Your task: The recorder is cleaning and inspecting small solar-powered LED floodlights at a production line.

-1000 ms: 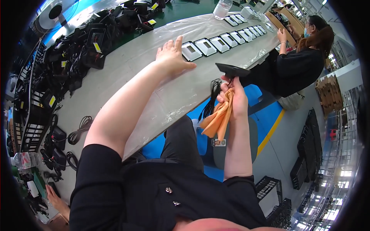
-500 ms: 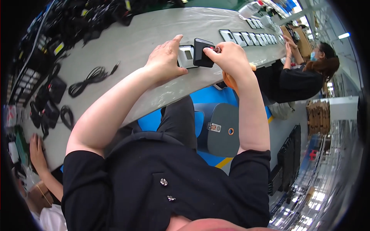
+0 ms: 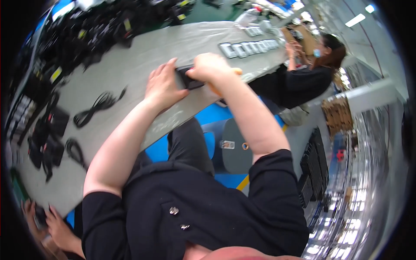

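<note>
My right hand is closed on a black rectangular case, partly hidden under its fingers. Against the left side of the case rests my left hand, its fingers stretched out and the thumb apart near the lower edge. The small white-fronted device that lay there earlier is hidden now. Something orange shows beneath my right wrist; its kind I cannot make out.
A coiled black cable lies left on the grey table, near black adapters. White-framed devices stand in a row at the far right, near a seated person. Another person's hands are lower left. A grey stool stands below.
The black case has moved left and down over the white-fronted device, carried by my right hand. My left hand stays beside it. The whole view has shifted.
</note>
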Demonstrator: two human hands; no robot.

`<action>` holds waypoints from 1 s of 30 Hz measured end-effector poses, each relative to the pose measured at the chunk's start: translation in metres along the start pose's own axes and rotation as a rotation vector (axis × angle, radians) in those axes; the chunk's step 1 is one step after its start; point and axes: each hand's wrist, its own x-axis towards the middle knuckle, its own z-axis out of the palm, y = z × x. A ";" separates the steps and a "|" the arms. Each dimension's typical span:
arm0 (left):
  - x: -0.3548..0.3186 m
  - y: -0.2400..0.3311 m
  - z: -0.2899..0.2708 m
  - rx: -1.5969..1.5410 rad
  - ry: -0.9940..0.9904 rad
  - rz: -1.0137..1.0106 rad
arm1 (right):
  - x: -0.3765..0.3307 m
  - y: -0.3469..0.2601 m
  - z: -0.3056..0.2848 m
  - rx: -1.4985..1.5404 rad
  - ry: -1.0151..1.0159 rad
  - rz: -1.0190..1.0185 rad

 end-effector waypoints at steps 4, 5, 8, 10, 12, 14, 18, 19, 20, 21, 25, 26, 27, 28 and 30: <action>-0.004 -0.005 0.003 0.076 0.040 0.117 | 0.004 -0.006 -0.003 0.058 -0.084 -0.008; -0.003 -0.002 -0.001 0.103 0.013 0.127 | 0.005 -0.005 -0.001 0.094 -0.070 -0.010; 0.003 -0.003 0.001 0.052 0.007 0.116 | 0.004 0.002 0.005 0.152 -0.050 -0.004; 0.005 -0.005 0.000 0.046 -0.010 0.104 | 0.004 0.001 0.008 0.260 -0.057 0.005; -0.001 -0.011 -0.004 -0.003 -0.050 0.077 | 0.007 -0.002 0.009 0.255 -0.078 -0.040; 0.005 -0.006 -0.005 0.023 -0.060 0.113 | 0.008 0.001 0.009 0.242 -0.075 -0.084; 0.013 0.000 -0.004 0.078 -0.055 0.197 | 0.024 0.023 0.017 0.381 -0.153 -0.143; 0.015 -0.003 0.001 0.074 -0.020 0.234 | 0.025 0.028 0.017 0.403 -0.161 -0.133; 0.014 -0.012 0.003 0.093 -0.036 0.235 | 0.023 0.022 0.014 0.372 -0.153 -0.136; 0.017 -0.015 0.003 0.109 -0.036 0.249 | 0.026 0.021 0.020 0.350 -0.139 -0.142; 0.014 -0.026 -0.011 0.027 -0.226 0.204 | 0.013 0.024 -0.001 0.440 -0.337 -0.213; 0.013 -0.027 -0.013 0.025 -0.225 0.228 | 0.012 0.024 0.001 0.491 -0.376 -0.229; 0.013 -0.026 -0.015 0.028 -0.239 0.234 | 0.014 0.026 0.004 0.518 -0.387 -0.235; 0.013 -0.024 -0.017 0.020 -0.253 0.205 | 0.014 0.026 0.006 0.530 -0.387 -0.227; 0.012 -0.022 -0.018 0.025 -0.246 0.189 | 0.012 0.022 0.007 0.518 -0.357 -0.239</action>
